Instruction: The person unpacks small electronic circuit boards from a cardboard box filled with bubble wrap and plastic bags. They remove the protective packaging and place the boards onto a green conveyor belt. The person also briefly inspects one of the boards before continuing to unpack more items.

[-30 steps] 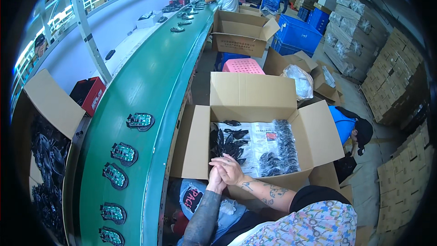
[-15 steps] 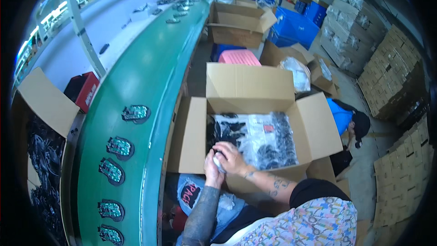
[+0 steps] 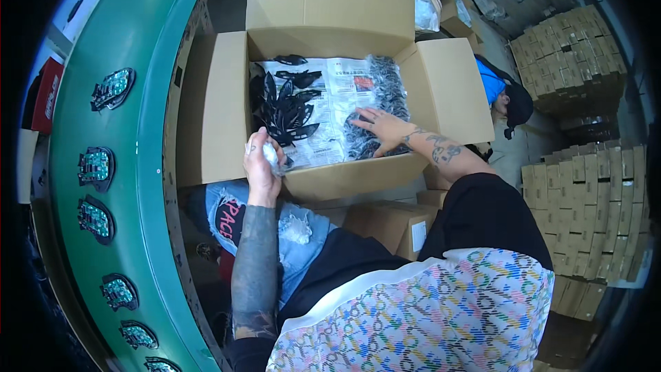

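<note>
Open cardboard box (image 3: 206,103) sits in front of the person, all four flaps folded out. Inside: a printed paper sheet (image 3: 330,96) lining the layer, loose black plastic parts (image 3: 286,107) on the left half, bagged black parts (image 3: 382,107) on the right half.

Left hand (image 3: 260,162) is raised at the near rim of the box, fingers curled shut around a small clear bag or wrap (image 3: 274,158); what is inside it cannot be told. Right hand (image 3: 377,127) lies inside the box at the near right, fingers spread flat on the bagged parts, palm down.

Step in hand, as judged: picking stock out of the box, one hand taking a bagged bundle while the other already has a piece. The next move would call for the right fingers to close on one bundle and lift it clear of the near wall without dragging the paper.

Counts:
- box being worked: one; further cartons (image 3: 564,55) stacked at right, too many to count.
- loose black parts: roughly a dozen, overlapping, exact number unclear.
- green circuit-board units (image 3: 96,165) on the green conveyor (image 3: 151,62) at left: six in view, spaced along it.
- one other person (image 3: 506,93) beyond the box's right flap.
</note>
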Tool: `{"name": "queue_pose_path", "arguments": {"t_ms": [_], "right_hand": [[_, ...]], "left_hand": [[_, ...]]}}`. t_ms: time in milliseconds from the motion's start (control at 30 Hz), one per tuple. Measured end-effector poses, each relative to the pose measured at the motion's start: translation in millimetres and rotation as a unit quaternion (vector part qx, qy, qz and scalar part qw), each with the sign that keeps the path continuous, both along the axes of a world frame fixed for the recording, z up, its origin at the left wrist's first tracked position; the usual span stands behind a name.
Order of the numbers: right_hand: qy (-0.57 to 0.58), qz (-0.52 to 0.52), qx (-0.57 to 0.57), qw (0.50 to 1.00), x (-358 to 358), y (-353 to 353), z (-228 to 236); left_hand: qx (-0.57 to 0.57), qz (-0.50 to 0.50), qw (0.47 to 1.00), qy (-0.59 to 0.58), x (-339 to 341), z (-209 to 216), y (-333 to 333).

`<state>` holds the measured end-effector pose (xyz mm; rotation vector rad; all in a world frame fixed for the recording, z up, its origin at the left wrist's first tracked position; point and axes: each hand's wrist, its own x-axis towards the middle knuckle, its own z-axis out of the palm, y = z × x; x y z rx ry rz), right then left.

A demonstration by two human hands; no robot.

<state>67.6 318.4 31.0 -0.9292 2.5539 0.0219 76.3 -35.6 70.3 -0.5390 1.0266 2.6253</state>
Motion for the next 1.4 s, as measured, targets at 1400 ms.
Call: {"name": "queue_pose_path", "arguments": {"t_ms": [1400], "right_hand": [[-0.032,-0.725,-0.196,0.659,-50.2,-35.9,-122.0]], "left_hand": [[-0.105,-0.053,0.992,0.051,13.3,-7.4,-14.8]]}}
